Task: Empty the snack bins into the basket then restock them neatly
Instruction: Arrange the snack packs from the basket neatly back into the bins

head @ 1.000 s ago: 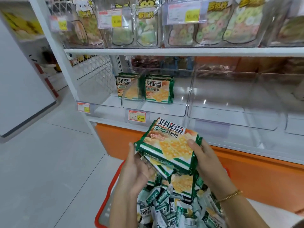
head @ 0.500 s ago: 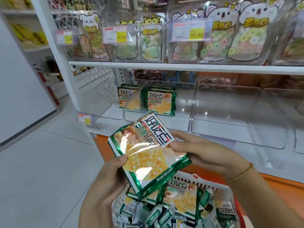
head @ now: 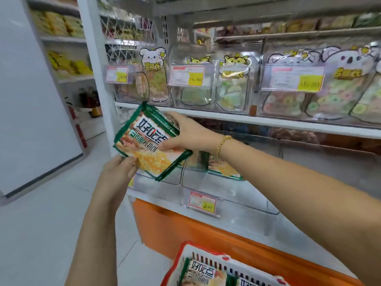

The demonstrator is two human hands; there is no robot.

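**Two hands hold a snack packet up by the shelf**

A shiny, green-edged snack packet (head: 148, 141) is up in the air in the middle left of the frame. It is tilted, in front of the white shelf (head: 268, 120), and the edge of one more packet peeks out behind it.

The left hand (head: 117, 174) pinches the packet's lower left corner. Its thumb lies on the front and its other fingers are hidden behind.

The right hand (head: 185, 135) holds the packet's right side. Its thumb presses on the front, near the middle, and its fingers curl round the top edge to the back. A thin gold bracelet (head: 223, 142) sits on that wrist.

Just behind and below the packet is a clear plastic bin (head: 237, 195). A packet of the same kind (head: 222, 168) stands inside it, partly hidden by the right arm. A pink and yellow price tag (head: 202, 202) hangs on the bin's front.

At the bottom of the frame is a red and white plastic basket (head: 208, 259) with more of the same packets (head: 202, 274) in it.
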